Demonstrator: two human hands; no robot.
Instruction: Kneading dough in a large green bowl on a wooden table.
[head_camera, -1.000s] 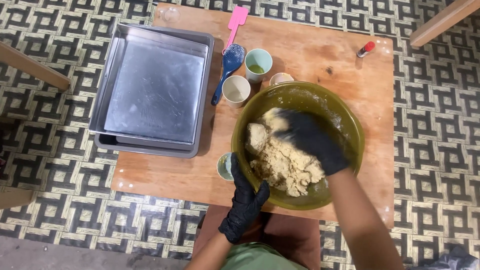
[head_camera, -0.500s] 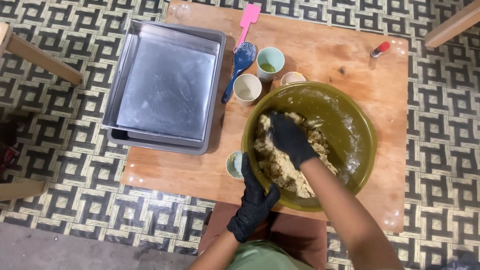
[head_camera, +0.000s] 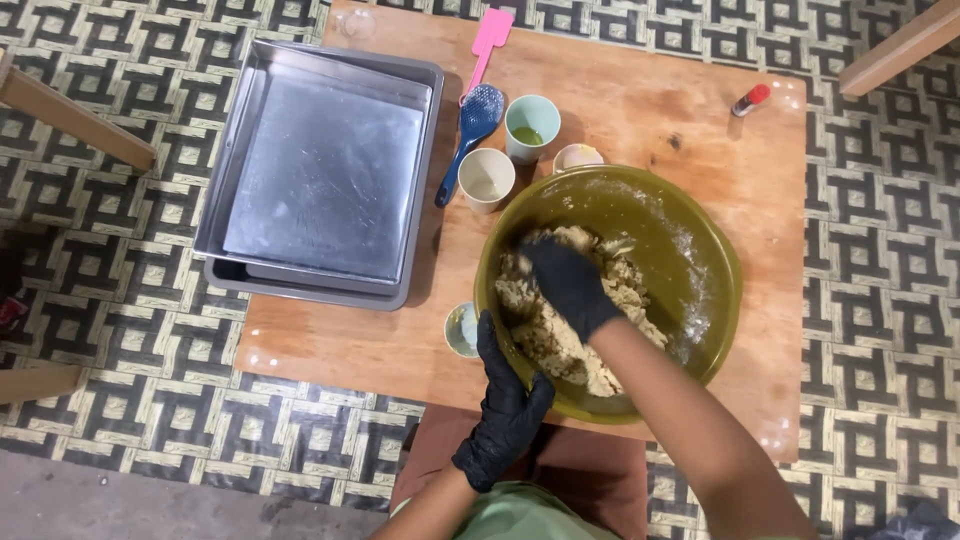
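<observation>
Dough (head_camera: 560, 330), crumbly and pale, fills the near-left of the green bowl (head_camera: 700, 250); the gloved right hand (head_camera: 570, 285) presses into it, fingers curled around a clump. The left hand (head_camera: 505, 400) clamps the bowl's near rim. A hard push could probably tip the small cup (head_camera: 462, 328) just beside the bowl.

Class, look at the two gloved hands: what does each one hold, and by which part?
The left hand holds the green bowl by its near rim. The right hand presses into the dough inside; whether its grip closes on any dough cannot be told.

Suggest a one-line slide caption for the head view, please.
Gloved right hand kneads dough in a green bowl; left hand steadies its rim.
</observation>
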